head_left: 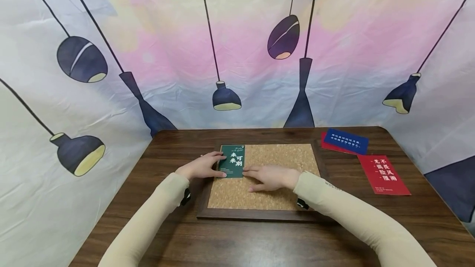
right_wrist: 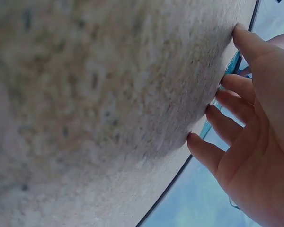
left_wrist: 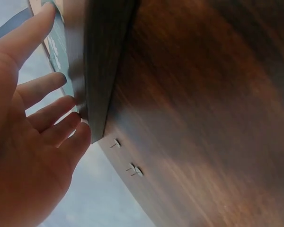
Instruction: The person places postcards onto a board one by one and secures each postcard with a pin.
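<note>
A green card [head_left: 232, 162] with white Chinese characters lies flat on the upper left of a cork board [head_left: 282, 155] in a dark wooden frame. Fingertips of my left hand [head_left: 202, 165] touch the card's left side, with the thumb near its lower left corner. From the other side, my right hand [head_left: 272, 177] rests on the cork, its fingertips at the card's right edge and the thumb spread lower down. In the left wrist view the left hand [left_wrist: 42, 123] has its fingers stretched along the frame. The right wrist view shows the right hand's [right_wrist: 255, 113] fingertips on the cork.
Several metal thumbtacks [left_wrist: 134, 169] lie on the wooden table [head_left: 237, 242] beyond the frame's corner. At the back right, a blue card [head_left: 346, 141] overlaps a red one [head_left: 328, 146]. Another red card [head_left: 384, 175] lies right of the board. A printed cloth [head_left: 252, 69] hangs behind.
</note>
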`<control>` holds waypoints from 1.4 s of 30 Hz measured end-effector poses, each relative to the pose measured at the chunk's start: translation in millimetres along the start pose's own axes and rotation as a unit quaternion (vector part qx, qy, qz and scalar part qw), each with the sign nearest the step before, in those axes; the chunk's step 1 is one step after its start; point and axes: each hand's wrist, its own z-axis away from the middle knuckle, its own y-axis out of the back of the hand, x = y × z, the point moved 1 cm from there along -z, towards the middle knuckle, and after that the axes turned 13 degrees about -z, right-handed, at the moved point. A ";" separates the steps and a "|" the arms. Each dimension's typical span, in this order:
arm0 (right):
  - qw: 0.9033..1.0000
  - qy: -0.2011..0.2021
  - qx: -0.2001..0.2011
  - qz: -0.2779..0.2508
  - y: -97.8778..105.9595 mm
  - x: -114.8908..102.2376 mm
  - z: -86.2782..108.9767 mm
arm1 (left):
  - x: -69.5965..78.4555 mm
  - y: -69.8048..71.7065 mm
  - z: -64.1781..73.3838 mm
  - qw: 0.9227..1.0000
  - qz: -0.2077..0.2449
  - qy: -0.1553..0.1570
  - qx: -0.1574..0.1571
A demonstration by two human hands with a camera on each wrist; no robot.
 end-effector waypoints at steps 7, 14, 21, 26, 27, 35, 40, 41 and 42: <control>1.000 -0.011 0.006 0.016 0.8 11.4 8.9 | -3.0 -4.0 0.1 1.000 0.005 -0.008 0.009; 0.999 -0.045 0.020 0.013 9.8 31.7 26.1 | -5.7 -7.6 0.5 1.000 0.024 -0.007 0.011; 0.997 -0.065 0.036 -0.021 27.0 53.0 49.6 | -7.2 -10.1 1.3 0.999 0.032 -0.008 0.013; 0.993 -0.101 0.053 -0.027 43.0 69.4 71.2 | -7.0 -9.7 1.7 0.999 0.034 -0.012 0.012; 0.992 -0.108 0.058 -0.024 46.5 73.1 76.0 | -6.7 -9.2 1.7 0.999 0.035 -0.013 0.012; 0.984 -0.146 0.101 -0.016 81.5 99.8 117.4 | -6.8 -8.7 1.8 0.999 0.037 -0.016 0.015; 0.974 -0.189 0.127 -0.015 102.2 118.4 146.5 | -8.1 -10.3 1.5 0.999 0.040 -0.015 0.016; 0.971 -0.199 0.132 -0.014 105.4 123.2 152.0 | -8.4 -10.6 1.4 0.999 0.041 -0.014 0.016; 0.968 -0.210 0.137 -0.013 108.3 127.9 157.7 | -8.6 -10.9 1.4 0.999 0.041 -0.014 0.016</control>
